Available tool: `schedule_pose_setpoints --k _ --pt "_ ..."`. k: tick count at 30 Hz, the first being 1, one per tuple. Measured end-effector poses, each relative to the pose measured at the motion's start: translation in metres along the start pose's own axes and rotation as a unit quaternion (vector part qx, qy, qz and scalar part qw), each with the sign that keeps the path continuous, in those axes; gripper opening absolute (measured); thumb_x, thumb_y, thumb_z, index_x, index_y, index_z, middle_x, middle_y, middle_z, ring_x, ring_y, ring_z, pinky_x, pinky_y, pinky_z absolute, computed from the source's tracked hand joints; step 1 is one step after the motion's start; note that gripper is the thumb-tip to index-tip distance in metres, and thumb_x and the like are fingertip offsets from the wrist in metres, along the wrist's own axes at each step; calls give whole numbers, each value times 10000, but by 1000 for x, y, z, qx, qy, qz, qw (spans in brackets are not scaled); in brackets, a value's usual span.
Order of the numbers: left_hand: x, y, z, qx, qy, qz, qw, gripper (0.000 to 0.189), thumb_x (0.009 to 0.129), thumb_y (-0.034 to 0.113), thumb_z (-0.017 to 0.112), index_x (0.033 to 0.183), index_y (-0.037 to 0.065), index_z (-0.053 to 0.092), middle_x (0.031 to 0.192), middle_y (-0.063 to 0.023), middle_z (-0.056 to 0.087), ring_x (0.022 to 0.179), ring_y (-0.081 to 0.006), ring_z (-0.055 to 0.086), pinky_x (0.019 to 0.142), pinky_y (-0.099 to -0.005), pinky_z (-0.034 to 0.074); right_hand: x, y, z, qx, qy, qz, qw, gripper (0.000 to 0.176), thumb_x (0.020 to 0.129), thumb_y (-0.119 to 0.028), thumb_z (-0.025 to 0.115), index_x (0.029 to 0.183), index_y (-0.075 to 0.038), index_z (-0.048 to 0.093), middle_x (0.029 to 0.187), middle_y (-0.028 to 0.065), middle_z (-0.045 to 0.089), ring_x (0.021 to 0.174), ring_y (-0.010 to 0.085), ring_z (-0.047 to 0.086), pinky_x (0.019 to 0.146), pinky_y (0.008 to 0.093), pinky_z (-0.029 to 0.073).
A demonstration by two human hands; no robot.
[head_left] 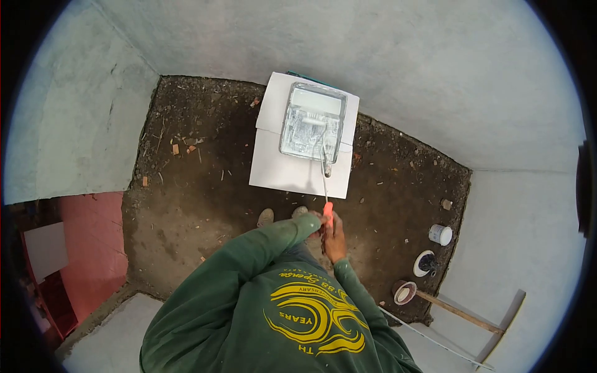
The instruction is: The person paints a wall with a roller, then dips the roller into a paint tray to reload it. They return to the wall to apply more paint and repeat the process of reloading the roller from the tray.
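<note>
A paint roller with an orange handle [328,212] reaches forward from my body, its thin metal rod running up into a paint tray [283,133]. My right hand [335,241] is wrapped round the lower part of the handle. On the other side of it, my left hand [318,219] closes against the handle's upper part, its fingers partly hidden by the green sleeve. The roller's white head [314,118] lies in the tray, on its paint-smeared ribbed slope. White paint fills the far end. Under the tray are white boards [273,168] on the floor.
Walls of grey plaster [398,56] enclose the dirt floor [193,186], which has brick bits scattered about. At right stand a white tub [440,234], a round container with dark contents [426,263] and a bucket [404,292]. A wooden T-shaped tool [463,313] leans nearby.
</note>
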State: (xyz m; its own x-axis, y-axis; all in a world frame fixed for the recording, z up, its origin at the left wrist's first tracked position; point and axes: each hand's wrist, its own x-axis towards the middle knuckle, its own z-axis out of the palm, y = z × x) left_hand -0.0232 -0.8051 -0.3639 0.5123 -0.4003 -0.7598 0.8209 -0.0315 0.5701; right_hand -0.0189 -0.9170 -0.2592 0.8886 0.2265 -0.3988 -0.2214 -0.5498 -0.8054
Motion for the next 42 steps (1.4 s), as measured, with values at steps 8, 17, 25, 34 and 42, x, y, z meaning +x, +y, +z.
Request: schedule_pose_setpoints --k 8,17,25,34,42 --pt "24 31 -17 -2 -3 -5 1000 485 853 547 586 894 71 670 687 -102 657 549 -208 634 490 -356 508 39 -13 -6 -37 0 38 999 457 966 -327 417 1381 -151 340 1168 257 569 1023 433 580 838 461 472" --pt "-7 12 -13 -21 -20 -9 1000 472 854 541 589 878 76 667 707 -86 658 587 -196 638 520 -347 515 -15 9 -7 -21 -27 20 999 462 968 -318 413 1389 -146 334 1139 242 586 1004 427 589 824 458 473" --pt "-51 9 0 25 -79 -30 996 468 851 545 584 987 100 635 789 -74 664 662 -180 647 577 -331 525 -64 -11 -13 18 -74 149 986 485 979 -344 401 1389 -92 335 1142 220 592 989 357 618 822 411 482" --pt "-16 71 -52 -81 133 21 988 383 884 442 578 962 70 620 801 -88 654 648 -180 623 517 -324 520 43 -31 13 -64 23 -52 996 460 962 -332 429 1368 -125 366 1169 273 560 1045 442 565 854 459 467" --pt "-53 41 -30 7 28 65 997 381 896 424 578 933 47 614 724 -63 648 602 -161 629 489 -291 508 -22 -27 6 38 -2 -18 999 423 972 -258 475 1359 -110 390 969 132 629 760 206 608 664 315 483"
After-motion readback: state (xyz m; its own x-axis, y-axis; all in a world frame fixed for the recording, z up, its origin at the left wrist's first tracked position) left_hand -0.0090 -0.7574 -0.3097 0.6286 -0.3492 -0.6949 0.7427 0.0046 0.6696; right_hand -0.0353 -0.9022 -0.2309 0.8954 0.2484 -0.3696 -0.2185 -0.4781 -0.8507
